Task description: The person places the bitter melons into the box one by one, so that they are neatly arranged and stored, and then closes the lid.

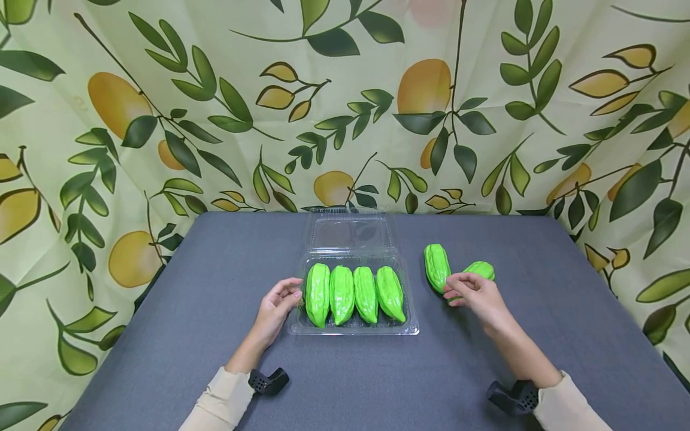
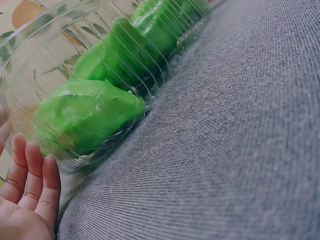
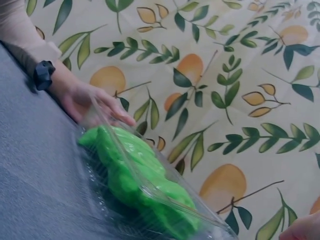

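Observation:
A clear plastic clamshell box, its lid folded back, holds several bright green ridged bitter melons side by side. My left hand is at the box's left wall with fingers nearly straight; in the left wrist view its fingertips lie against or very close to the plastic. To the right of the box, my right hand hovers by two loose bitter melons, one upright in view, the other partly hidden behind the hand. Nothing shows between the right hand's fingers.
A grey-blue cloth covers the table. Behind it hangs a curtain printed with leaves and orange fruit. Black wrist cameras sit on the left wrist and right wrist.

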The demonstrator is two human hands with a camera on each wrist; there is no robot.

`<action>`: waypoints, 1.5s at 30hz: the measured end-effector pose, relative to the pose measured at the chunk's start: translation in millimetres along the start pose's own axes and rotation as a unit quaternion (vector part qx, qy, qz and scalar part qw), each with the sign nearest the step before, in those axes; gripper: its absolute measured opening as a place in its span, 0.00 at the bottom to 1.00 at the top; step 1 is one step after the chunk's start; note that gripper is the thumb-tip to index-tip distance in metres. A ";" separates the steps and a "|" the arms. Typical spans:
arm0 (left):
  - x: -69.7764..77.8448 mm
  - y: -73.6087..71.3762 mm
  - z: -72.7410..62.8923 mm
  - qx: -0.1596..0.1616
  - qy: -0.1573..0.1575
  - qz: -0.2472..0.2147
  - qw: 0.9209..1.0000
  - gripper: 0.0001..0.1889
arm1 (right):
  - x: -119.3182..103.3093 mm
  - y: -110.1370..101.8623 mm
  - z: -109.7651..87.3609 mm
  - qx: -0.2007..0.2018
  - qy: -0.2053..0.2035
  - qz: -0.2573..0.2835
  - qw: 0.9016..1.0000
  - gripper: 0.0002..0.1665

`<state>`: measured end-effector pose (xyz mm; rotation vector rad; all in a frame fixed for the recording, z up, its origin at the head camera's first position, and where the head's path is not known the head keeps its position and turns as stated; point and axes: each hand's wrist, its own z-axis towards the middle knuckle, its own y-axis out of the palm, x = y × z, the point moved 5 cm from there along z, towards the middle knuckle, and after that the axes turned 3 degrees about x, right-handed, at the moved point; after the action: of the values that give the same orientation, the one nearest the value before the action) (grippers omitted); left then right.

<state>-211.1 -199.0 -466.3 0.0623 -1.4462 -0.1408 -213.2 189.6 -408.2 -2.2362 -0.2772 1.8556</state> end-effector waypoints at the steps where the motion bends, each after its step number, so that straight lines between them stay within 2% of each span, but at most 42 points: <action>1: -0.1 0.0 0.1 0.001 0.000 -0.001 1.000 0.12 | 0.2 -2.3 0.4 0.003 -0.001 0.003 1.000 0.21; 13: -1.4 0.2 0.7 -0.004 -0.010 -0.001 1.000 0.13 | 8.6 -34.9 3.2 0.063 -0.004 0.034 0.997 0.15; 18: -1.3 -0.2 0.9 -0.007 -0.009 0.002 1.000 0.13 | 16.1 -46.3 6.2 0.085 0.010 0.051 0.995 0.09; 28: -2.4 -0.4 0.6 0.003 -0.013 0.004 1.000 0.13 | 31.8 -62.6 11.9 0.114 0.028 0.072 0.990 0.09; 38: 1.7 1.2 -1.2 -0.011 0.014 -0.001 1.000 0.12 | 45.5 -69.5 14.7 0.114 0.077 0.080 0.987 0.18; 45: 0.7 1.0 -0.7 -0.004 0.000 0.004 1.000 0.12 | 52.9 -71.9 15.1 0.094 0.114 0.085 0.985 0.26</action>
<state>-210.3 -198.1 -465.6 0.0499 -1.4448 -0.1409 -218.5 274.2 -439.9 -2.3707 0.1264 1.6006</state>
